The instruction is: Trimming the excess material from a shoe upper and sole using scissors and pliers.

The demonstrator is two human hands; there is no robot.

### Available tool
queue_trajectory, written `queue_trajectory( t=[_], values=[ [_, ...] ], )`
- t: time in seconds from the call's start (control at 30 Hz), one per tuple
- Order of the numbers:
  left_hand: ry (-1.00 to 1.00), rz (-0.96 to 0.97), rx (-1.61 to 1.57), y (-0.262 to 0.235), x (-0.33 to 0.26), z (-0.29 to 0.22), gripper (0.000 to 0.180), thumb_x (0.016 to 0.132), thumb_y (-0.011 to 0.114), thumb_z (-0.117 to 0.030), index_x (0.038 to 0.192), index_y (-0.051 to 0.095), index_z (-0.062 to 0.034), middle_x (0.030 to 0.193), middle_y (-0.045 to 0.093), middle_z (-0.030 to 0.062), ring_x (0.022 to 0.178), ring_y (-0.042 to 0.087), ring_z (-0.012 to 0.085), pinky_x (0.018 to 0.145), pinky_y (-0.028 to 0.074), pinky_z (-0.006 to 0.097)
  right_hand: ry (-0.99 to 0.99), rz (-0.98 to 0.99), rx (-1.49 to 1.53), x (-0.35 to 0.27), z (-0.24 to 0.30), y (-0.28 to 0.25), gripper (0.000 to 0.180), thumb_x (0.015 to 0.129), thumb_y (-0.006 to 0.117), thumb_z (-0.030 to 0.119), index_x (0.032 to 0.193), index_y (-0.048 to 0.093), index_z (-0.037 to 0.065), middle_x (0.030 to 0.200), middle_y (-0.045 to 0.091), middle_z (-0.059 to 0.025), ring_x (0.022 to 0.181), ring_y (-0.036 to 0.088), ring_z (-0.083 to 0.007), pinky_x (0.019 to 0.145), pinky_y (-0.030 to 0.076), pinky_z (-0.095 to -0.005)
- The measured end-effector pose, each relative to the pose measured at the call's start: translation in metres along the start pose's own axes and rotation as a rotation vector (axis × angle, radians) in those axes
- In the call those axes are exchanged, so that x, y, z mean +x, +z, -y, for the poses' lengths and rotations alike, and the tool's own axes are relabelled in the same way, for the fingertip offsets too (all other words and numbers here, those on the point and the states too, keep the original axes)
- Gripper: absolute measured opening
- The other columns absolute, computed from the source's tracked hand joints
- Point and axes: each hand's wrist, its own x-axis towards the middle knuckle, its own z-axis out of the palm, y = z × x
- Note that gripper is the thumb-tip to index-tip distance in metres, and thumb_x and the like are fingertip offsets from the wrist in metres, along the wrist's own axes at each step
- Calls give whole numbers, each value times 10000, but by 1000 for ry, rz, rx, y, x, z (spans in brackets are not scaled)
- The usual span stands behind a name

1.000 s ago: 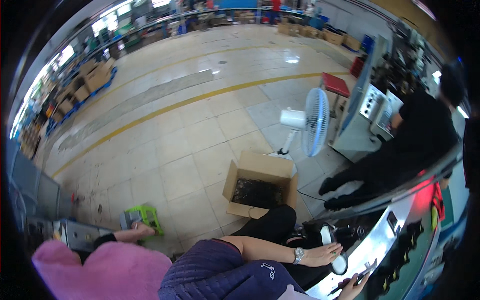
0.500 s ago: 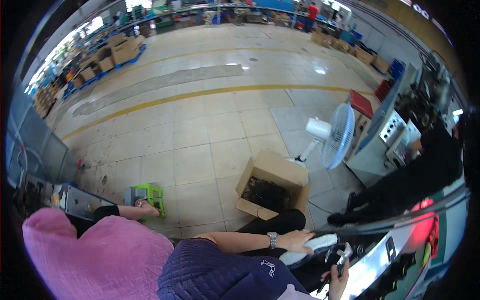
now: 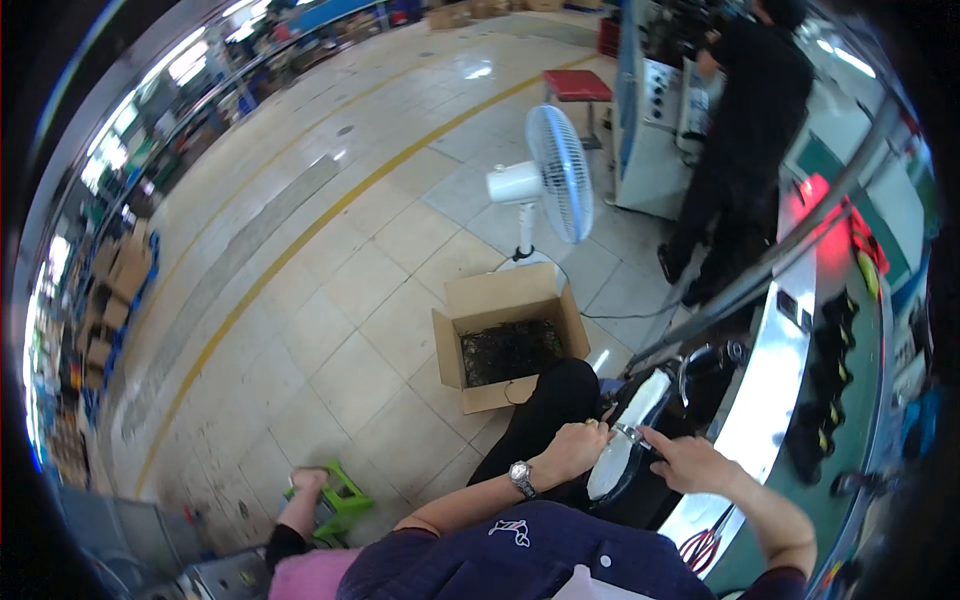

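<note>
A dark shoe with a white underside [image 3: 628, 440] lies sole up across my lap. Curled fingers of my left hand [image 3: 572, 450] press against its left edge, a watch on that wrist; what they grip, if anything, is hidden. From the other side my right hand [image 3: 692, 464] grasps a short silver metal tool [image 3: 630, 432] with its index finger along it. The tool's head rests on the white sole between both hands, and its full shape does not show.
An open cardboard box [image 3: 510, 355] of dark material stands ahead of my knee, with a white fan [image 3: 560, 175] beyond. At right a metal-edged bench [image 3: 745, 420] carries several dark shoe pieces [image 3: 825, 390] and red-handled pliers [image 3: 702, 548]. A person in black [image 3: 750, 120] stands at a machine.
My view has swung right. My left hand has gone from lying on the shoe to a closed grip at its edge; my right hand has brought the silver tool onto the sole.
</note>
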Motion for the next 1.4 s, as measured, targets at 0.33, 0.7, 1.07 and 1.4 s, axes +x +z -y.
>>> queue_trajectory(
  t=[0.33, 0.7, 1.07, 1.4],
  values=[
    [-661, 405, -1667, -1, 18, 15, 521, 950, 541, -413, 1388, 452, -146, 1256, 590, 61, 1082, 583, 201, 939, 455, 363, -135, -311, 249, 10, -31, 47, 509, 932, 527, 208, 1412, 360, 240, 743, 645, -182, 722, 656, -354, 689, 530, -456],
    [-566, 315, -1652, 39, 40, 0, 712, 911, 614, -322, 1502, 248, -172, 1349, 483, 52, 1176, 494, 160, 1003, 399, 315, -111, -211, 24, 0, -44, 33, 526, 921, 585, 212, 1415, 406, 243, 677, 642, -121, 605, 643, -294, 685, 533, -408],
    [-559, 437, -1576, 12, 56, 26, 762, 910, 605, -266, 1528, 165, -193, 1267, 525, 38, 1100, 524, 127, 933, 442, 291, -206, -602, -91, 41, -51, -22, 575, 933, 541, 233, 1463, 316, 246, 667, 614, -166, 631, 643, -332, 626, 534, -422],
    [-562, 537, -1502, 12, 38, 19, 881, 857, 682, -209, 1529, 113, -194, 1129, 554, 36, 1028, 539, 114, 868, 474, 300, -232, -640, 35, 25, -30, 10, 583, 909, 559, 257, 1434, 323, 161, 698, 634, -190, 641, 633, -387, 608, 515, -453]
  ],
)
